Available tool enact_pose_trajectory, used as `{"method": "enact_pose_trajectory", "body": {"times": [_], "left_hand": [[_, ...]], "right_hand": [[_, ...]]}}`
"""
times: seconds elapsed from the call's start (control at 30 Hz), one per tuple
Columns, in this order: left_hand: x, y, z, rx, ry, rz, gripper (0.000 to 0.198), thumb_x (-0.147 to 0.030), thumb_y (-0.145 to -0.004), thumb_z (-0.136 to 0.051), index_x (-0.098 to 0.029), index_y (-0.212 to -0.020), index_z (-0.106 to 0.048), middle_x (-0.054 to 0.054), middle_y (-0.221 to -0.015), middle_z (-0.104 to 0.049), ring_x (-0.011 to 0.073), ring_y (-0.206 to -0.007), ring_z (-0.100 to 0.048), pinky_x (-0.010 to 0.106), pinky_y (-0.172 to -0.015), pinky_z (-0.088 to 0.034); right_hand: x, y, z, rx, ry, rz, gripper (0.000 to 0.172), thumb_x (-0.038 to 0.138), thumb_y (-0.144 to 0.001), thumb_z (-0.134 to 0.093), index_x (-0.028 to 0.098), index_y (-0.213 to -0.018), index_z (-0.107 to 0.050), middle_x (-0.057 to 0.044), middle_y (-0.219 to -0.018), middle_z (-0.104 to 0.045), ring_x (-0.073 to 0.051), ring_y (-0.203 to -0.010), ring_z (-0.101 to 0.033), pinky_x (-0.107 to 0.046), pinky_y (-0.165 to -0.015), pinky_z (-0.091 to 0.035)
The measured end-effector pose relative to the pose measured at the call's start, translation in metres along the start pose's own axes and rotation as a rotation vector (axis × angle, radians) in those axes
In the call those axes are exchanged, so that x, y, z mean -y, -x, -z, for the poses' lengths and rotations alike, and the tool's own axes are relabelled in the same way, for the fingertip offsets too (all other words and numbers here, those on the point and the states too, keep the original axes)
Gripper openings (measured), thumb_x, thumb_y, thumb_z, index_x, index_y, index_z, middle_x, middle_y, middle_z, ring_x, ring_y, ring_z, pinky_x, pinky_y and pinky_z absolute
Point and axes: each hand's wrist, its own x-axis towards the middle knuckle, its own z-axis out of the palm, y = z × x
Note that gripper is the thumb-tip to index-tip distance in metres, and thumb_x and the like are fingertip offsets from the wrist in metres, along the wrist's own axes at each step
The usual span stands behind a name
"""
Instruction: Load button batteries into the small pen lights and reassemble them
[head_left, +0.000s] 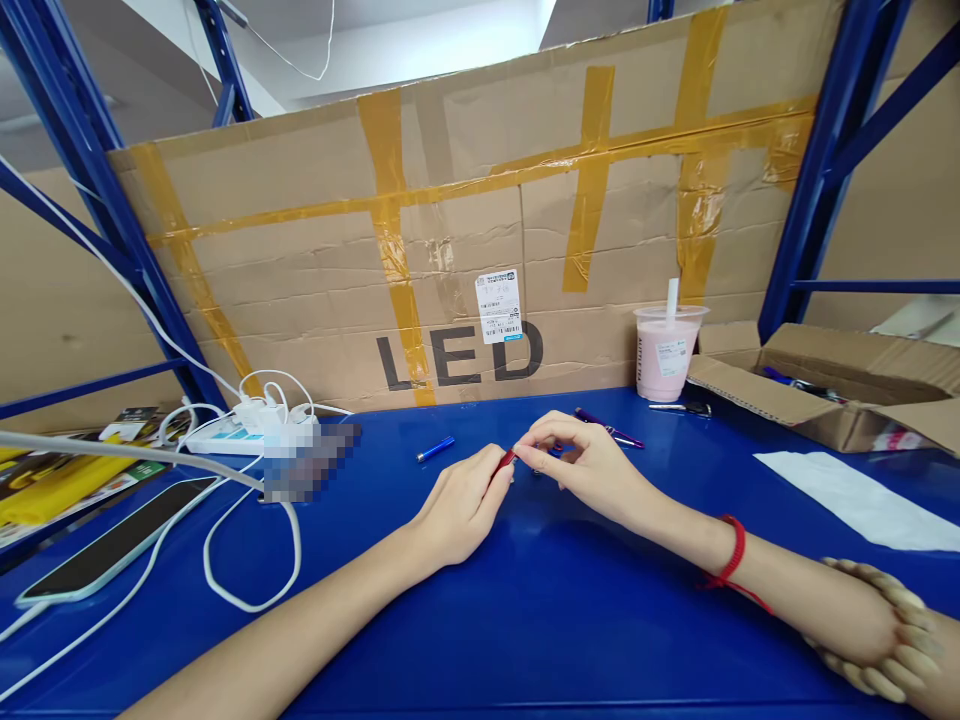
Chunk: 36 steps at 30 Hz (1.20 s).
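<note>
Both my hands meet over the middle of the blue table (525, 620). My left hand (461, 505) is closed around a small red pen part (506, 460), whose tip pokes out between thumb and fingers. My right hand (581, 462) pinches the other end of that red part with thumb and forefinger. Just behind my right hand lies a purple pen (611, 430). A short blue pen piece (436, 448) rests on the table to the left of my hands.
A taped cardboard sheet marked LED (457, 260) stands at the back. A pink drink cup with a straw (667, 350) and an open cardboard box (825, 385) are back right. White paper (855, 500) lies right. A power strip with chargers (255, 425), cables and a phone (112, 545) lie left.
</note>
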Motion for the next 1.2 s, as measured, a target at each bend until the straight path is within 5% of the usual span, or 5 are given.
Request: {"method": "enact_pose_trajectory", "body": {"times": [0.63, 0.93, 1.07, 1.2], "left_hand": [[0.001, -0.001, 0.000, 0.046, -0.013, 0.002, 0.023, -0.031, -0.096, -0.026, -0.020, -0.089, -0.045, 0.000, -0.084, -0.053, 0.0134, -0.073, -0.052, 0.025, -0.066, -0.038], [0.005, -0.002, -0.004, -0.116, 0.061, 0.204, 0.025, -0.035, -0.096, -0.022, -0.022, -0.090, -0.043, 0.001, -0.089, -0.049, 0.0142, -0.081, -0.051, 0.026, -0.072, -0.039], [0.008, -0.002, -0.005, -0.114, 0.048, 0.312, 0.028, -0.038, -0.096, -0.021, -0.022, -0.087, -0.042, 0.000, -0.088, -0.047, 0.0140, -0.080, -0.051, 0.027, -0.072, -0.039], [0.009, -0.002, -0.006, -0.103, 0.035, 0.348, 0.026, -0.036, -0.096, -0.022, -0.022, -0.085, -0.042, -0.001, -0.087, -0.046, 0.0141, -0.079, -0.051, 0.028, -0.072, -0.039]], "right_hand": [[0.002, 0.000, 0.006, 0.109, 0.179, 0.173, 0.023, 0.038, -0.080, -0.059, 0.016, -0.082, -0.065, -0.004, -0.098, -0.055, -0.005, -0.068, -0.053, -0.016, -0.055, -0.044], [-0.001, 0.002, 0.003, 0.088, 0.229, 0.092, 0.030, 0.032, -0.080, -0.058, 0.021, -0.108, -0.055, -0.002, -0.094, -0.057, -0.006, -0.066, -0.055, -0.017, -0.054, -0.043], [-0.008, 0.005, 0.002, 0.209, 0.422, 0.099, 0.021, 0.032, -0.082, -0.053, 0.026, -0.101, -0.061, 0.000, -0.098, -0.056, -0.008, -0.075, -0.056, -0.018, -0.059, -0.044], [-0.013, 0.008, 0.002, 0.355, 0.548, 0.069, 0.031, 0.037, -0.085, -0.048, 0.029, -0.113, -0.059, -0.002, -0.105, -0.055, -0.013, -0.090, -0.056, -0.025, -0.074, -0.048]]}}
